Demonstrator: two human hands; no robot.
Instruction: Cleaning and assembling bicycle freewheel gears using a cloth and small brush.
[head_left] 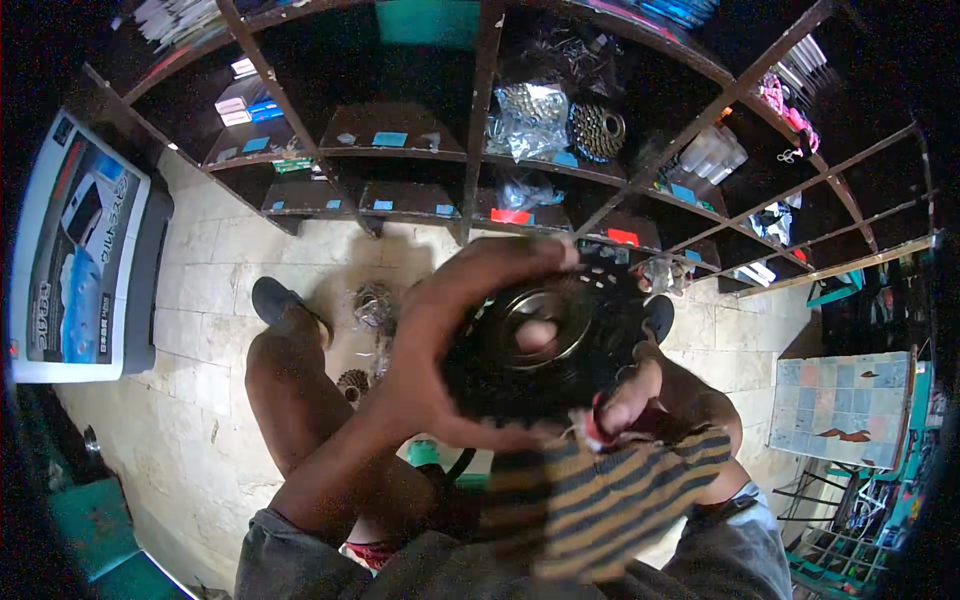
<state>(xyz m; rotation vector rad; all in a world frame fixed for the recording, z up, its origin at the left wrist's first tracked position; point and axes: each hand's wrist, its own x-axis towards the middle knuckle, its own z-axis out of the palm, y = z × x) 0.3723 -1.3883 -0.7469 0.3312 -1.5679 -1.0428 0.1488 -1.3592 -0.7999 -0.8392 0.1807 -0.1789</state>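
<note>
Held up in front of me is a black bicycle cassette [594, 330], its metal centre ring facing up toward me. My left hand [428, 340] wraps its left side, with fingers curved over the far edge and blurred a little by motion. A fingertip shows in the centre hole; I cannot tell which hand it belongs to. At the near right edge my right hand [634, 394] grips the cassette, fingers bent. From that hand hangs a tan and dark striped cloth [612, 488] with a frayed red and white edge, draped toward my lap.
On the tiled floor lie a smaller cassette [353, 384] and a part in clear plastic [373, 304]. A dark wooden shelf [400, 172] stands ahead, with bagged parts and another cassette [597, 131]. A large printed box [80, 260] is at left, a tile-patterned table [840, 408] at right.
</note>
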